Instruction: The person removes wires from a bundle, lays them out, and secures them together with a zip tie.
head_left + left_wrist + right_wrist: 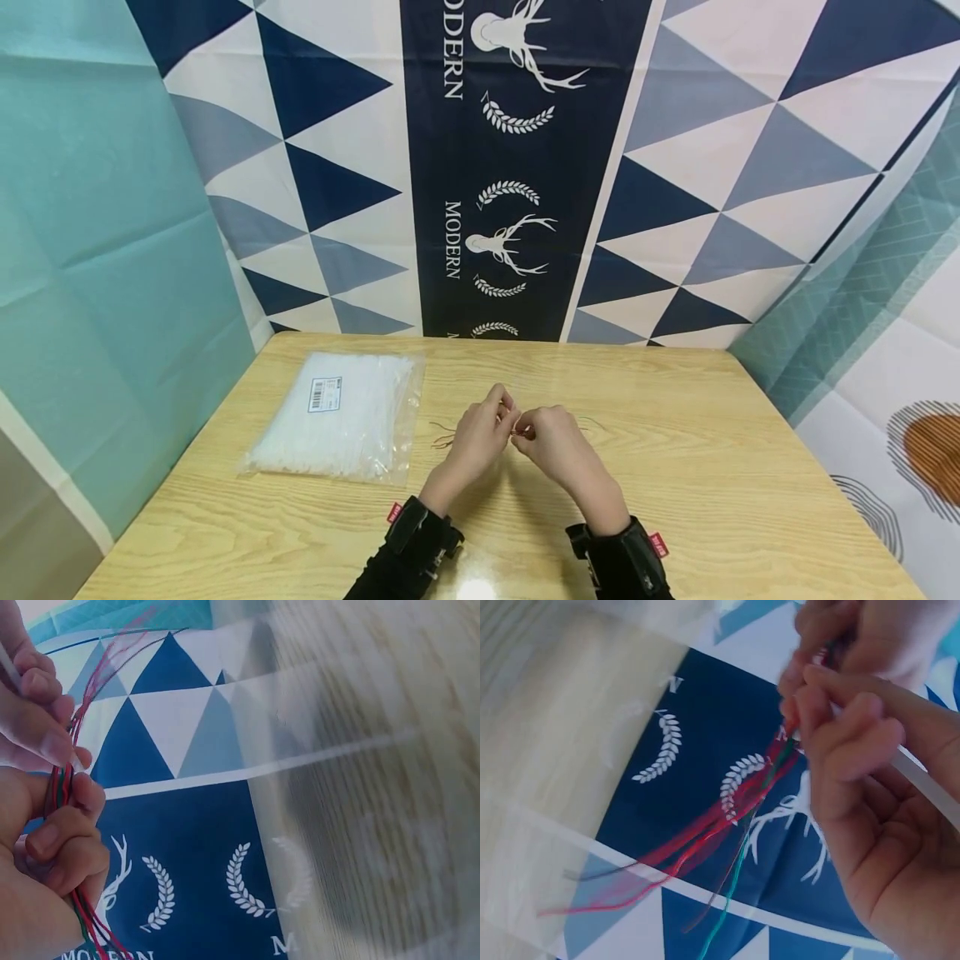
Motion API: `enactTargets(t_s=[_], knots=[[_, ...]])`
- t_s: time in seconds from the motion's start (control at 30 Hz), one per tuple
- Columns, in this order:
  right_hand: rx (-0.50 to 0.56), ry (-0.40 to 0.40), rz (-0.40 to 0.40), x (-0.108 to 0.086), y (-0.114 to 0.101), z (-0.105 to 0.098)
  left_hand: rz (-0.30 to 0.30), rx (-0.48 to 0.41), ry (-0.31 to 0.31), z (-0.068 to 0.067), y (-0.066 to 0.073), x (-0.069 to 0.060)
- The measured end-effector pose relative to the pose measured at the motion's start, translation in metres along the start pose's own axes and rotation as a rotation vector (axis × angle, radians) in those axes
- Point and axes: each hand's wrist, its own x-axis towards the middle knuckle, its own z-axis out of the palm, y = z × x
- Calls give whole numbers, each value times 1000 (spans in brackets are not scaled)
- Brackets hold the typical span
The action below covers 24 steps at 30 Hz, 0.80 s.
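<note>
Over the middle of the table both hands meet at a bundle of thin red, green and dark wires (86, 919). My left hand (478, 429) grips the bundle with curled fingers; wires stick out on both sides of it. Close beside it, my right hand (555, 442) pinches a narrow white cable tie (930, 784) at the wires. The tie's strip runs back across the right palm in the right wrist view. Loose wire ends (604, 907) fan out past the fingers there. Fingers hide where the tie meets the bundle.
A clear plastic bag (348, 417) full of white strips, with a barcode label, lies at the left of the wooden table (712, 483). Patterned cloth (330, 167) hangs behind the table's back edge. More cloth hangs at both sides.
</note>
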Motion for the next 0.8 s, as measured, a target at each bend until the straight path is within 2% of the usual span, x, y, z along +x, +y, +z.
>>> enactTargets(t_s=[0.07, 0.17, 0.33, 0.43, 0.57, 0.7, 0.8], knots=[[44, -30, 45, -2, -1, -7, 7, 21, 16, -1, 0, 0], [112, -19, 105, -3, 0, -17, 7, 40, 26, -1, 0, 0], [289, 125, 168, -1, 6, -26, 21, 56, 38, -2, 1, 0], [420, 202, 242, 4, 10, -25, 47, 54, 54, -1, 2, 0], [545, 272, 333, 8, 15, -20, 75, 49, 74, -1, 5, 0], [566, 342, 310, 10, 17, -17, 103, 42, 94, -3, 7, 0], [575, 400, 264, 10, 19, -13, 147, -4, 110, -4, 9, 0]])
